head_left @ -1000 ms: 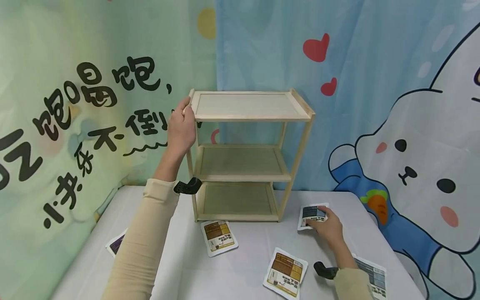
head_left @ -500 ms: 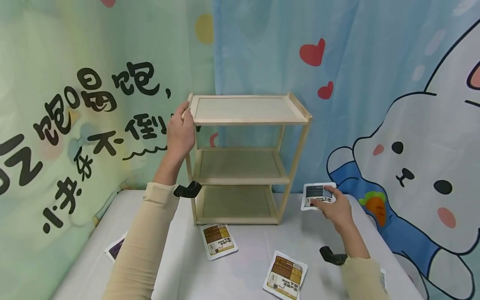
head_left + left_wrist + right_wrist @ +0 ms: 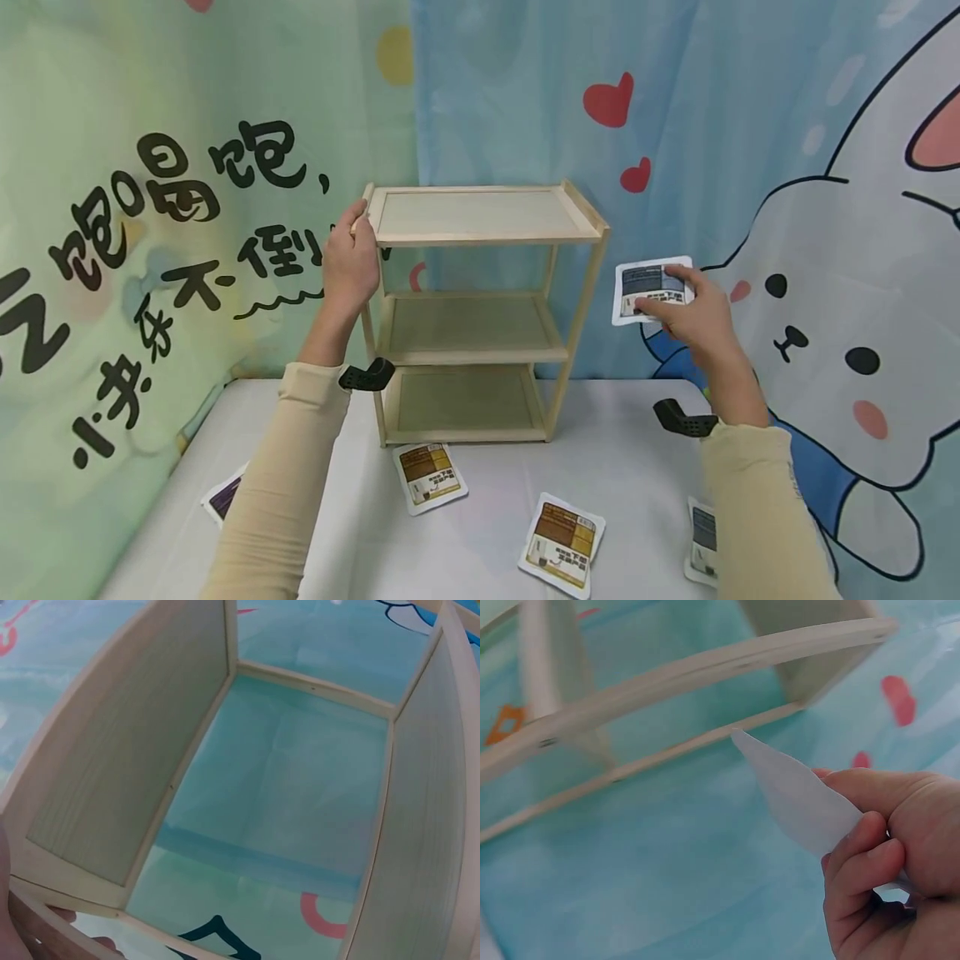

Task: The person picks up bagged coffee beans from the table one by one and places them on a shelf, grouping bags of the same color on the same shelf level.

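A wooden three-tier shelf [image 3: 480, 237] stands on the white table, its tiers bare. My left hand [image 3: 351, 265] grips the left end of its top tier; in the left wrist view the fingers [image 3: 105, 943] show around that end rail. To the right of the shelf, up off the table, my right hand [image 3: 697, 312] pinches a white packet [image 3: 651, 283] with a dark blue-grey label between thumb and fingers. The right wrist view shows the packet's plain pale back [image 3: 799, 796], apart from the shelf's side frame [image 3: 682, 679].
On the table [image 3: 420, 558] lie a brown-labelled packet [image 3: 430, 477] before the shelf and brown-labelled packets [image 3: 561, 543], overlapping, nearer me. A grey-labelled packet [image 3: 702, 542] is partly behind my right sleeve. A purple-labelled packet [image 3: 223, 496] lies left. Printed curtains [image 3: 495, 100] hang close behind.
My right hand has lifted the blue-grey packet from the table to about the height of the shelf's upper half. The left hand keeps its grip on the shelf.
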Motion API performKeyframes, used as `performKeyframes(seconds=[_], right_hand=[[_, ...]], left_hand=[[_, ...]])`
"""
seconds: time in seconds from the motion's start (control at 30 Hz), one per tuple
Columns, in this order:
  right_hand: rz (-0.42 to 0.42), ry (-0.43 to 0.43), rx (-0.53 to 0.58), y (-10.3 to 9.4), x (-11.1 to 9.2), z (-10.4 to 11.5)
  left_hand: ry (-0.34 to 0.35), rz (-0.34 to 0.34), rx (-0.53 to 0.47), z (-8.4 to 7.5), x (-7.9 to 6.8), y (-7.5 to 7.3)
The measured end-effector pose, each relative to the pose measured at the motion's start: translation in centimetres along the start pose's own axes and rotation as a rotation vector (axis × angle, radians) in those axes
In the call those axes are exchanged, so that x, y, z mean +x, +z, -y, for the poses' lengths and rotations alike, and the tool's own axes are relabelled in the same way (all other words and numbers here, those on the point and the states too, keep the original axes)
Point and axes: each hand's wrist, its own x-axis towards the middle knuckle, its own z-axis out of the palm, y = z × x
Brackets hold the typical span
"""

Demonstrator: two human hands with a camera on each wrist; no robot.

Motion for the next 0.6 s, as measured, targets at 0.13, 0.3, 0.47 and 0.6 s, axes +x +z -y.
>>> performKeyframes(seconds=[0.13,0.3,0.47,0.6], right_hand=[[-0.035,-0.022,-0.024,-1.5,0.8,2.9],[-0.053,-0.035,-0.021,-2.7,1.7,6.3],[-0.051,-0.029,0.037,-3.9,2.1,9.7],[-0.042,-0.032,0.078,-4.2,2.2,12.0]], left_hand=[[-0.004,-0.003,0.005,0.0,0.0,-0.2],[0.003,-0.019,0.005,-0.1,-0.1,-0.4],[-0.003,-0.005,-0.001,-0.3,0.0,-0.4],[-0.013,-0.003,-0.003,-0.2,0.0,-0.3]])
